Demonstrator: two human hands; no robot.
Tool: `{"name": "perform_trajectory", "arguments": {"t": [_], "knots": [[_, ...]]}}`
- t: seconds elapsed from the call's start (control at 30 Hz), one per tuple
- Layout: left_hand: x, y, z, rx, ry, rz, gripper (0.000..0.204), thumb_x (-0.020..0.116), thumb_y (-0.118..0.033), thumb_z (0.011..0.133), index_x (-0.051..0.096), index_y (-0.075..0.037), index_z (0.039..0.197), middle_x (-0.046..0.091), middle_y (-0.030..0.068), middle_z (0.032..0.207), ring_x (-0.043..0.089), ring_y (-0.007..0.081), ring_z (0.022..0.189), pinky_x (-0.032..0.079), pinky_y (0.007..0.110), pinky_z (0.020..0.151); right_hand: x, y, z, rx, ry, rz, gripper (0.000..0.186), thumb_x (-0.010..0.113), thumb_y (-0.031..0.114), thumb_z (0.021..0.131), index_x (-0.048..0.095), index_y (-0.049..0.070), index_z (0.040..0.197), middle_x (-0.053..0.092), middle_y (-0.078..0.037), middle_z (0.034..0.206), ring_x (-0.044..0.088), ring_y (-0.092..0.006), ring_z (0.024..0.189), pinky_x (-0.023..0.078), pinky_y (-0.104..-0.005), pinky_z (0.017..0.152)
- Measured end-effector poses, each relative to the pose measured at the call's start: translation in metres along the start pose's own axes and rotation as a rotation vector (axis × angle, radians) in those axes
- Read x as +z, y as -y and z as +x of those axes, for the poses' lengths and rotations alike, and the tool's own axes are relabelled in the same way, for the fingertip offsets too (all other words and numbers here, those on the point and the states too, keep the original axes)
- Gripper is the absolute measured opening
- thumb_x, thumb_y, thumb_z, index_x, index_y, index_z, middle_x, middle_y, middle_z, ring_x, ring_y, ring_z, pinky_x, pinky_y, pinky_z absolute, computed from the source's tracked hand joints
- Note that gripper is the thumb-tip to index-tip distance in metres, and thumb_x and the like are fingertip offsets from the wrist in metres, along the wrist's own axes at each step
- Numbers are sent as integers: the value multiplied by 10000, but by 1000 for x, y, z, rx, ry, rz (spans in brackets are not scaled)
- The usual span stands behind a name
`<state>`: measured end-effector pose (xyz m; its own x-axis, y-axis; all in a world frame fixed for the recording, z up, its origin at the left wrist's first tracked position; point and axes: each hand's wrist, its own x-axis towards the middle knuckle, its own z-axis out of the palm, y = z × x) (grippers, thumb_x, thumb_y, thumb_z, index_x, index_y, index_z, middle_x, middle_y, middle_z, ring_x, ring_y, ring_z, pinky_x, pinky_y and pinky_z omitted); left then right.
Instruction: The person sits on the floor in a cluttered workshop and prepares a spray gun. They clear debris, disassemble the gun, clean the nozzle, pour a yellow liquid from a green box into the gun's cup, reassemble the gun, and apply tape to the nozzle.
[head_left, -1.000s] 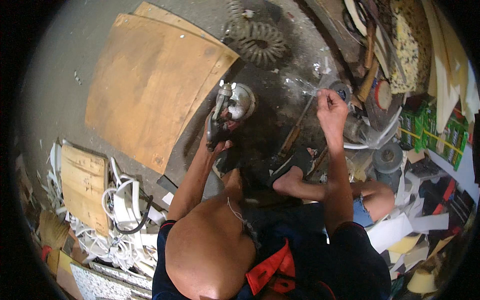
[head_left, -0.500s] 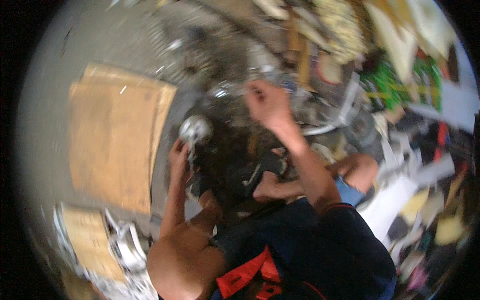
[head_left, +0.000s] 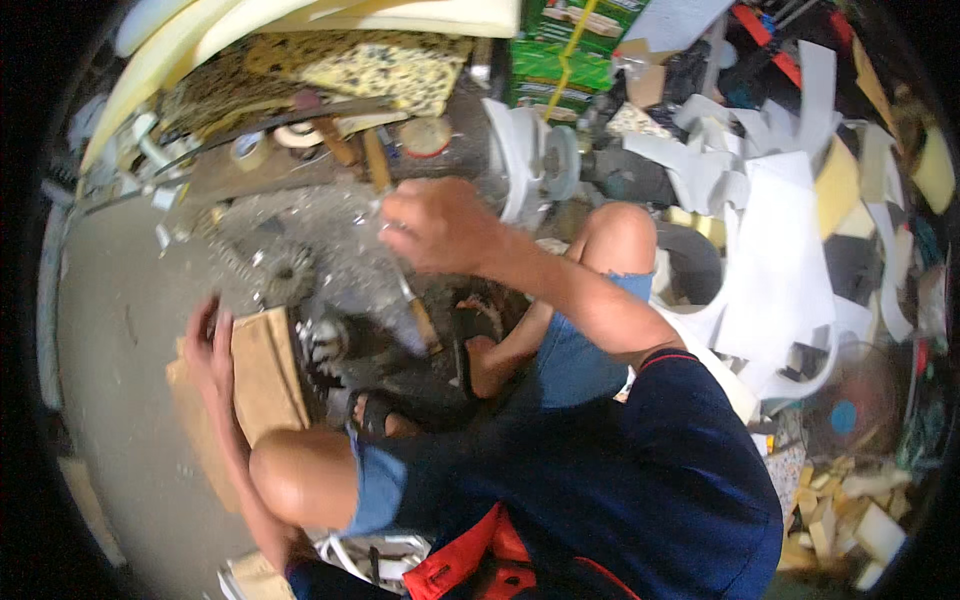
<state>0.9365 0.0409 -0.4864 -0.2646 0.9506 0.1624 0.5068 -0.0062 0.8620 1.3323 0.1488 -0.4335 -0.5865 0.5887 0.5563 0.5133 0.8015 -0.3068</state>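
My left hand [head_left: 210,345] is open, fingers bent and apart, over the edge of the tan boards [head_left: 268,375] at the left. To its right, a metal spray gun with a silver cup [head_left: 330,340] rests on the dark floor, out of my grip and slightly blurred. My right hand [head_left: 435,225] is raised, fingers curled together; what is in them is too unclear to name. Below it lies a long tool with a wooden handle [head_left: 420,320], near my sandalled right foot.
A coiled hose [head_left: 288,272] lies beyond the gun. Foam strips [head_left: 400,70], tape rolls [head_left: 247,150] and green packs [head_left: 560,85] fill the back. White scraps [head_left: 760,240] heap at my right; a bare concrete floor [head_left: 120,350] spreads leftward.
The view has swung sharply round to the right. My left hand has let go of the spray gun and moved left of it. My right hand stays raised, fingers closed.
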Motion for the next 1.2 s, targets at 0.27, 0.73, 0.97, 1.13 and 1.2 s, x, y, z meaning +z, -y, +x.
{"name": "perform_trajectory", "arguments": {"t": [0.27, 0.73, 0.97, 1.13, 1.2], "knots": [[81, -233, -11, 476, 363, 276, 315, 721, -201, 867, 690, 5, 1103, 701, 213, 1091, 671, 383, 1023, 520, 433, 877, -85, 54, 17, 20, 25, 261, 215, 743, 228, 801, 645, 46, 858, 652, -139, 769, 660, -341, 691, 514, -436, 622], [134, -218, -51, 86, 333, -178, 117, 642, -86, 919, 619, -7, 836, 520, -46, 685, 455, 51, 653, 390, 249, 571, -87, 16, -13, -125, -55, 339, 167, 748, 133, 841, 735, 18, 962, 712, -137, 860, 688, -264, 733, 527, -331, 669], [156, -210, -58, -56, 338, -266, 60, 649, -51, 921, 625, -30, 870, 557, -42, 734, 486, 47, 673, 463, 239, 632, -96, -36, -50, 328, -198, 408, 156, 691, 77, 836, 661, 36, 983, 687, -150, 827, 683, -319, 747, 529, -381, 644], [186, -224, -49, -105, 308, -619, 71, 707, -18, 886, 672, -34, 945, 651, -10, 813, 565, 56, 757, 503, 243, 711, -82, -46, -76, 46, -142, -125, 120, 654, 113, 801, 611, 80, 908, 585, -92, 781, 620, -272, 727, 501, -429, 617], [206, -229, -33, -24, 262, -552, 78, 721, -21, 876, 676, -33, 938, 659, -13, 833, 564, 55, 763, 474, 225, 717, -70, -40, -83, -77, -53, -288, 98, 658, 152, 776, 622, 89, 842, 553, -66, 765, 601, -243, 756, 488, -403, 607]]}}
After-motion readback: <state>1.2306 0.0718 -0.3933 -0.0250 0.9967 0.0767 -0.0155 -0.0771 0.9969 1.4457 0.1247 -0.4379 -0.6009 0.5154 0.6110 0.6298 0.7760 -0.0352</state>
